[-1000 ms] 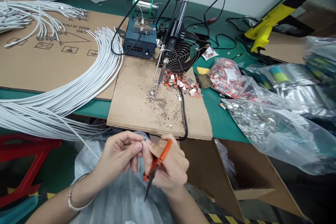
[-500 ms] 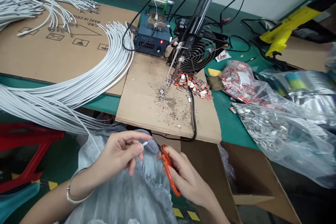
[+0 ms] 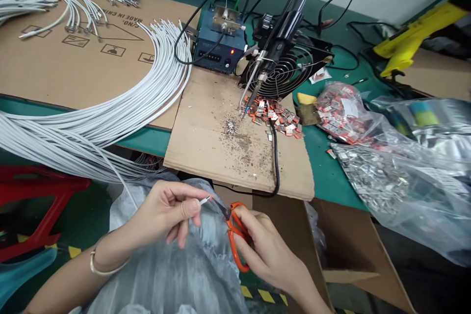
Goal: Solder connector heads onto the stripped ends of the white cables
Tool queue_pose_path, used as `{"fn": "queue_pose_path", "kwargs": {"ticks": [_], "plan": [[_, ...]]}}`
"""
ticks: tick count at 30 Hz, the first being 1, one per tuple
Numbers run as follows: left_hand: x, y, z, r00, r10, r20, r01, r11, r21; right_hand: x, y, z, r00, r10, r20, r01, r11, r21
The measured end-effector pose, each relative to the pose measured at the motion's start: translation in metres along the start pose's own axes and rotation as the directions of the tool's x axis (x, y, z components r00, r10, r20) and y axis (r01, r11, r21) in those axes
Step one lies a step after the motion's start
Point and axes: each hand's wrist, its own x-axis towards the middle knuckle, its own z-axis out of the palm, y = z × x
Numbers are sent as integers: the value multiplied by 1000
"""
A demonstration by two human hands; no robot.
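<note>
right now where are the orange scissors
In the head view, the scissors are low centre in the right hand, blades near the left hand.

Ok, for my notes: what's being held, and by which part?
Left grip: a white cable, near its end. Right grip: orange scissors, by the handles.
</note>
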Motion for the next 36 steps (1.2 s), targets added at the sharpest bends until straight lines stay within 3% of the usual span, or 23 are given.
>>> {"fn": "queue_pose_path", "kwargs": {"ticks": [19,29,36], "plan": [[4,-1,0,998,-59,19,58,998,34,4,4,-5,997,-79,-15,79,997,-3],[3,-3,-1,998,-46,52,40,993,113,-2,13,0,994,-107,-39,103,992,-77],[4,-1,0,999,13,33,-20,974,227,-3,13,-3,997,-68,22,70,993,-99]]}}
